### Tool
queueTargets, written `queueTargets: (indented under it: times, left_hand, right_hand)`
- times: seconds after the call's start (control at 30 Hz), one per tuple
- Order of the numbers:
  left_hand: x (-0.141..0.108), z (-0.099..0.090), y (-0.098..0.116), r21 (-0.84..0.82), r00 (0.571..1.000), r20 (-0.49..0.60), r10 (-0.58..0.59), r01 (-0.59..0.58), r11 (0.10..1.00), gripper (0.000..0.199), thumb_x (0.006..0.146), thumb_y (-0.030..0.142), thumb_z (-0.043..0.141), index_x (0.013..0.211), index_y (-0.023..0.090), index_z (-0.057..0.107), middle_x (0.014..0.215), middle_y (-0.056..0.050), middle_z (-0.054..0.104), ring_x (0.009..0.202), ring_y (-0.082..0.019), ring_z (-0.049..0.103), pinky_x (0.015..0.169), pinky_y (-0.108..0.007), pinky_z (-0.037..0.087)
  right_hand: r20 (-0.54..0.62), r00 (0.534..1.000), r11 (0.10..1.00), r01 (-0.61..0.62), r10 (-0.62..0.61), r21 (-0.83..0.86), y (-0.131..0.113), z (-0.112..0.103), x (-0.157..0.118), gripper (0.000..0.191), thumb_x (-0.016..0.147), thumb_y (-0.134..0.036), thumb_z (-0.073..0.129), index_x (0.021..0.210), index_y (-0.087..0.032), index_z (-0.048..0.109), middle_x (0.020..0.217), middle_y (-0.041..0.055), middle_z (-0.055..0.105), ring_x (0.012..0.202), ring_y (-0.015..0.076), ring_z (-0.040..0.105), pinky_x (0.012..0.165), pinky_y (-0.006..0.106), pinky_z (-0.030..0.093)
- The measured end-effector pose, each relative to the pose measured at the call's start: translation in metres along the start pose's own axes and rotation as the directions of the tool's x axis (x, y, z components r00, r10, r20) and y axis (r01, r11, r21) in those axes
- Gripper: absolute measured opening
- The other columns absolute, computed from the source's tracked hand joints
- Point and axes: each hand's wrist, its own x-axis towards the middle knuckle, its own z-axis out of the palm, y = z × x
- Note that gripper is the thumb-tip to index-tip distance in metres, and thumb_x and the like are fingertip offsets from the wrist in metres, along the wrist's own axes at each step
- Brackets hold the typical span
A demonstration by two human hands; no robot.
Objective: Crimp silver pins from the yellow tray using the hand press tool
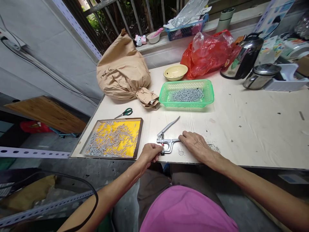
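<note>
A pair of silver snap fastener pliers (172, 141) lies near the table's front edge, its upper handle raised and a spring by the hinge. My right hand (196, 145) has its fingers closed around the end of the lower handle. At the jaw, my left hand (151, 152) pinches with thumb and forefinger; whatever is between them is too small to make out. A small red part shows at the jaw, just beside these fingertips. Left of my left hand sits a shallow tray (140, 137) with a yellow bottom, holding many small silver metal pieces (106, 141).
Beyond the pliers stands a green plastic basket (210, 93) with more small metal pieces. Scissors (126, 111) lie behind the tray. Farther back are a brown paper sack (123, 67), a yellow bowl (175, 77), a red plastic bag (207, 54) and a kettle (246, 58).
</note>
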Motion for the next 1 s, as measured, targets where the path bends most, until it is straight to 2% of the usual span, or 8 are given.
queueTargets:
  times: [0.13,0.27,0.37,0.43,0.53,0.73,0.9,1.0]
  left_hand:
    - [0.001,-0.001,0.003,0.083,0.998,0.049,-0.035,0.031,0.996,0.019,0.075,0.025,0.06,0.062,0.012,0.055,0.044,0.006,0.049,0.028,-0.004,0.038,0.03,-0.017,0.024]
    - [-0.001,-0.001,0.006,0.1,0.995,0.076,-0.061,0.053,0.994,0.02,0.076,0.024,0.059,0.061,0.012,0.055,0.044,0.005,0.05,0.029,-0.005,0.042,0.031,-0.017,0.027]
    - [-0.003,0.0,0.005,0.086,0.993,0.077,-0.087,0.08,0.993,0.021,0.077,0.025,0.06,0.061,0.012,0.054,0.045,0.005,0.052,0.03,-0.005,0.045,0.031,-0.016,0.028]
    - [-0.004,0.0,0.004,0.071,0.993,0.066,-0.101,0.096,0.993,0.022,0.077,0.026,0.06,0.06,0.013,0.053,0.043,0.006,0.051,0.03,-0.005,0.045,0.031,-0.016,0.028]
    - [-0.005,0.001,0.001,0.048,0.992,0.06,-0.111,0.108,0.993,0.023,0.076,0.028,0.061,0.06,0.014,0.052,0.041,0.006,0.049,0.03,-0.005,0.045,0.032,-0.016,0.029]
    - [-0.008,0.004,0.001,0.032,0.992,0.033,-0.119,0.118,0.993,0.024,0.078,0.029,0.061,0.061,0.015,0.051,0.04,0.006,0.049,0.031,-0.006,0.047,0.033,-0.017,0.031]
    - [-0.012,0.005,0.001,0.083,0.989,0.024,-0.147,0.144,0.986,0.026,0.081,0.033,0.058,0.062,0.016,0.051,0.04,0.006,0.048,0.032,-0.007,0.046,0.038,-0.019,0.034]
    - [-0.019,0.003,-0.002,0.316,0.998,-0.064,0.013,0.008,0.949,0.032,0.084,0.042,0.052,0.066,0.016,0.056,0.046,0.003,0.052,0.04,-0.01,0.05,0.045,-0.022,0.037]
  right_hand:
    - [-0.011,1.0,0.998,0.012,-0.012,0.058,0.002,0.0,-0.002,0.02,0.089,-0.008,0.039,0.094,-0.018,0.055,0.092,0.0072,0.054,0.08,0.0179,0.051,0.066,0.03,0.034]
    - [-0.031,0.995,0.985,0.097,-0.093,0.143,0.015,-0.006,0.004,0.018,0.091,-0.031,0.048,0.101,-0.02,0.058,0.106,0.0088,0.055,0.091,0.0196,0.052,0.075,0.031,0.04]
    - [-0.086,0.981,0.975,0.185,-0.175,0.122,0.031,-0.008,0.023,0.063,0.078,-0.05,0.063,0.129,-0.02,0.046,0.141,0.0152,0.036,0.119,0.0309,0.04,0.09,0.041,0.039]
    - [-0.055,0.976,0.973,0.213,-0.209,0.092,0.039,-0.008,0.039,0.092,0.065,-0.058,0.071,0.139,-0.017,0.035,0.15,0.0188,0.021,0.131,0.0389,0.024,0.098,0.05,0.033]
    - [0.052,0.964,0.963,0.255,-0.26,0.083,0.045,-0.008,0.061,0.106,0.058,-0.064,0.07,0.142,-0.013,0.031,0.147,0.0208,0.026,0.135,0.0417,0.016,0.102,0.057,0.025]
    - [0.086,0.951,0.955,0.293,-0.296,0.041,0.04,-0.014,0.069,0.093,0.061,-0.065,0.066,0.131,-0.01,0.043,0.13,0.0215,0.046,0.119,0.0381,0.039,0.097,0.06,0.028]
    - [0.063,0.952,0.953,0.301,-0.299,-0.025,0.033,-0.016,0.052,0.06,0.075,-0.054,0.063,0.116,-0.011,0.053,0.112,0.0163,0.056,0.104,0.0314,0.048,0.096,0.052,0.028]
    - [0.023,0.958,0.957,0.286,-0.285,-0.05,0.028,-0.014,0.041,0.046,0.081,-0.045,0.061,0.112,-0.012,0.054,0.108,0.015,0.057,0.102,0.0289,0.049,0.094,0.047,0.03]
